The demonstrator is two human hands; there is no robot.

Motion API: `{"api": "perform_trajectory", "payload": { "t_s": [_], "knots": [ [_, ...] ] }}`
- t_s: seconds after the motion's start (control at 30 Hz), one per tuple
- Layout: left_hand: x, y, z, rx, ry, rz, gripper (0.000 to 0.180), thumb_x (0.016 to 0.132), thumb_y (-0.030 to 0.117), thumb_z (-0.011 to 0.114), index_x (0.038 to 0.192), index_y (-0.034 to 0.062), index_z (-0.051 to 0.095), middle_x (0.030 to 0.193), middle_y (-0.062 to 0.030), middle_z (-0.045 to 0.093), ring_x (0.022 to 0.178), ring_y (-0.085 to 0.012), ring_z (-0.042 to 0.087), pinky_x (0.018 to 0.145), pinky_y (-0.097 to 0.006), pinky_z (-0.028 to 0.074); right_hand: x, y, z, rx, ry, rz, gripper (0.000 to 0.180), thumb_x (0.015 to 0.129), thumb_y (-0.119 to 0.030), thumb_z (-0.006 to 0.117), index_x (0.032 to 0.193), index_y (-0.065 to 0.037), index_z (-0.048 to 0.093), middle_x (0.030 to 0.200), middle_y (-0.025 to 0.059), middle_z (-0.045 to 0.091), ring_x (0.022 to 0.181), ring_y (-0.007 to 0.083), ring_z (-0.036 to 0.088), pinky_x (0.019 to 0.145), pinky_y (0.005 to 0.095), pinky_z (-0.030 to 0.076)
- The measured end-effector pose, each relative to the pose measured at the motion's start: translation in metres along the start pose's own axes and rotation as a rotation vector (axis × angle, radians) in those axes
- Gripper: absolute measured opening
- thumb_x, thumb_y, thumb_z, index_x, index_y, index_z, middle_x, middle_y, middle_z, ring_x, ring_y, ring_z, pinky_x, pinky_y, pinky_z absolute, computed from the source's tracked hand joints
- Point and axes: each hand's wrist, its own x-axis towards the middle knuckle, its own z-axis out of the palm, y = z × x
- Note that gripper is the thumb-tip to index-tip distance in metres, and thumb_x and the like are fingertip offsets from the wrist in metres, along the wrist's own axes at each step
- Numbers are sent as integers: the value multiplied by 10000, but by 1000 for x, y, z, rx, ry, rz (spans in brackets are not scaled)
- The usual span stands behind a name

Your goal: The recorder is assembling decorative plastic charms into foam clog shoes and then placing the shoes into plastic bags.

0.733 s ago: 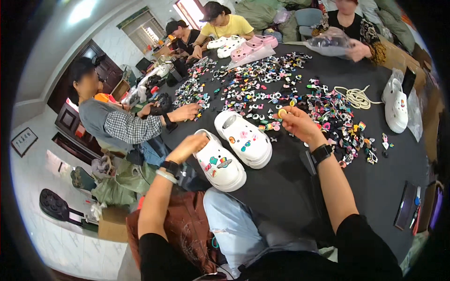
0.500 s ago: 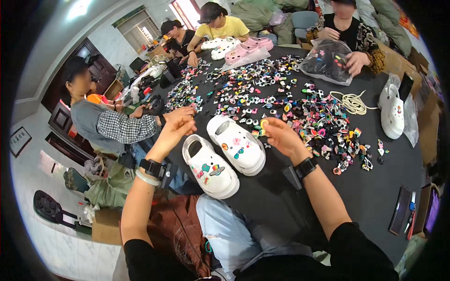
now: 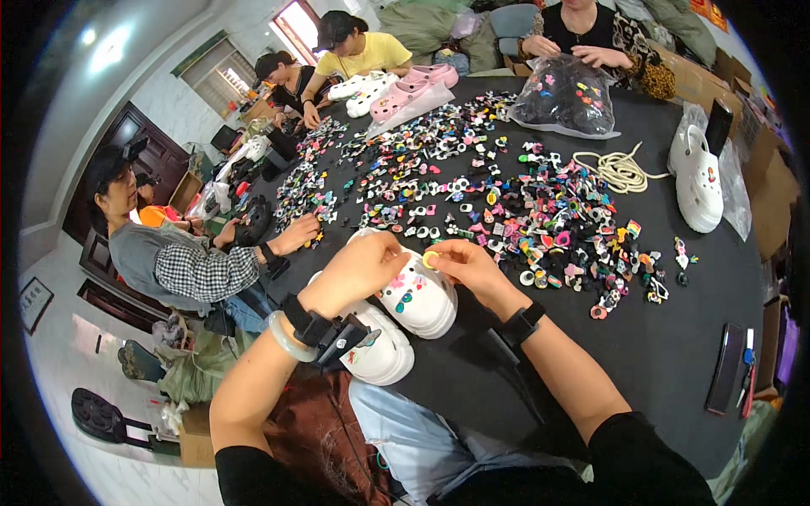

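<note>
Two white clogs stand side by side before me, the right one with colourful charms on its upper, the left one largely covered by my left arm. My left hand is closed over the upper of the right clog, near its foot opening; its fingertips are partly hidden. Between the thumb and finger of my right hand is a small round yellow shoe charm, held just above that clog's upper. Many loose charms lie spread over the black table beyond my hands.
Pink clogs and other white ones lie at the far side. A plastic bag of dark clogs, a coiled cord and another white clog stand to the right. A co-worker's hand reaches in from the left.
My left hand has come right and down onto the right clog. My right hand has brought the yellow charm left to it. The far-right person's hands have risen to the bag's top.
</note>
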Motion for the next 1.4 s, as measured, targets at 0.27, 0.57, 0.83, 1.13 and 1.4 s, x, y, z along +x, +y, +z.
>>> {"api": "perform_trajectory", "payload": {
  "t_s": [0.27, 0.57, 0.83, 1.13, 1.4],
  "knots": [
    [29, -55, -7, 271, -94, -98, 483, 777, 382, 690, 933, -67, 606, 817, -146, 657, 719, -196, 625, 624, -313, 474, -1, 17, 7, 18, 25, 20, 237, 832, -180, 690, 989, -12, 636, 807, 3, 642, 723, 61, 572, 671, 217, 458],
    [9, -45, 20, -427, -186, -282, 350, 790, 185, 697, 1011, -73, 613, 871, -75, 654, 753, -109, 602, 653, -251, 469, -3, -2, -5, -53, -201, 142, 229, 838, -184, 682, 1000, -25, 650, 843, 2, 649, 761, 59, 575, 680, 210, 441],
    [-28, -17, 51, -486, -244, -166, 295, 804, 161, 654, 1013, -46, 632, 870, -50, 653, 737, -91, 588, 652, -232, 467, -8, -24, -20, -304, -627, 132, 234, 831, -190, 693, 984, -17, 660, 841, 19, 667, 755, 61, 589, 676, 219, 460],
    [-23, -27, 53, -729, -353, -242, 283, 806, 111, 623, 1043, -42, 623, 903, -56, 655, 783, -104, 599, 709, -240, 466, -14, -56, -38, -261, -454, 135, 193, 797, -202, 729, 903, -49, 678, 820, -8, 642, 717, 62, 571, 650, 209, 455],
    [-24, -28, 51, -782, -354, -231, 294, 791, 89, 628, 1058, -33, 613, 943, -77, 655, 835, -120, 615, 744, -238, 471, -14, -37, -15, -377, -519, 161, 224, 774, -207, 754, 912, -43, 690, 753, -12, 656, 682, 52, 567, 641, 214, 445]
  ]
}}
